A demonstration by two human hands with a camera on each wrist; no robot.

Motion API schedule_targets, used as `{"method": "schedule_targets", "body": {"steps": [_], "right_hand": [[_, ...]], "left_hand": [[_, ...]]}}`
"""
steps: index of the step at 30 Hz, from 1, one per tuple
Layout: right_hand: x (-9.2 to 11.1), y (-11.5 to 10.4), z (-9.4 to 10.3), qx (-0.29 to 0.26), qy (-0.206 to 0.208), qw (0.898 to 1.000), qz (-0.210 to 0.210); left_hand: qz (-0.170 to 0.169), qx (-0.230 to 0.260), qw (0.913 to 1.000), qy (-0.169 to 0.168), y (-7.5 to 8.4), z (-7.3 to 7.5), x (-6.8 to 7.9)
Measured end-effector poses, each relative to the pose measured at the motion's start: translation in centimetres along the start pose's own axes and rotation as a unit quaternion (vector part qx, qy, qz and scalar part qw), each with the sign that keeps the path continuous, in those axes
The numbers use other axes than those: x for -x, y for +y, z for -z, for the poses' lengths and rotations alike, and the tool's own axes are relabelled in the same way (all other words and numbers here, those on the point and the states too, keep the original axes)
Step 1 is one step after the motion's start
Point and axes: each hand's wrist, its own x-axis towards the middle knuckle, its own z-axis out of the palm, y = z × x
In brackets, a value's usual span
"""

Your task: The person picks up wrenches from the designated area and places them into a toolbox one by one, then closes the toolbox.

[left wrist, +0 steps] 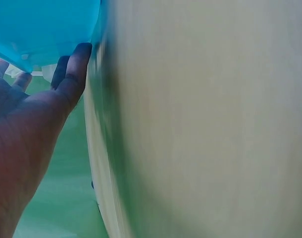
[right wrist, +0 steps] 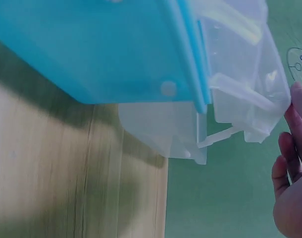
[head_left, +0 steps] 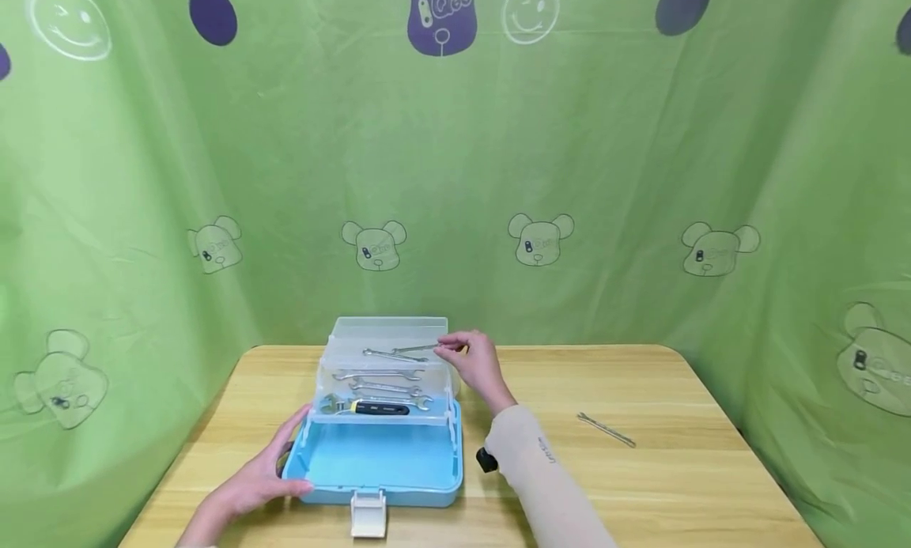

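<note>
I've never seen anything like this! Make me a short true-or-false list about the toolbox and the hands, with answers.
1. The left hand touches the blue box. True.
2. One wrench lies on the table, right of the box. True.
3. The black-handled tool lies on the table. False: the black-handled tool is in the lower tray.
4. The white latch is fastened. False: the white latch hangs undone.
</note>
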Motion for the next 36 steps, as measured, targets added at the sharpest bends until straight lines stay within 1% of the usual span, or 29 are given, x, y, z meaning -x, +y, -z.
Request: {"method": "schedule_targets", "body": {"steps": [3,6,10,16,20,25,36], "right_hand": [[-0.1,-0.1,-0.3,0.020,0.001,1.000,-0.002],[-0.2,-0.1,-0.6,0.034,-0.004,0.999,0.009],[-0.4,-0.2,-1.1,0.057,-0.009,0.998,0.024],[-0.6,-1.1,-1.2,0.119,-0.020,0.992,0.024],[-0.7,-1.6,-1.0,0.144,-0.031,0.989,0.025],[-0.8,-1.8,-0.9,0.154,-0.039,0.987,0.022],[-0.7,-1.7,-0.9,0.151,-0.035,0.988,0.027]], "left_hand": [[0.001,0.003,1.0000,0.000,-0.2,0.0,0.0],[0.006,0.005,1.0000,0.000,-0.3,0.0,0.0],[0.004,-0.003,1.0000,0.002,-0.2,0.0,0.2],[0.010,-0.001,0.9999,0.003,0.1,-0.1,0.3],[0.007,-0.001,1.0000,0.002,0.4,-0.1,0.3],[0.010,-0.003,0.9999,-0.001,0.5,-0.1,0.3],[0.007,-0.006,1.0000,-0.004,0.3,0.0,0.3]]}}
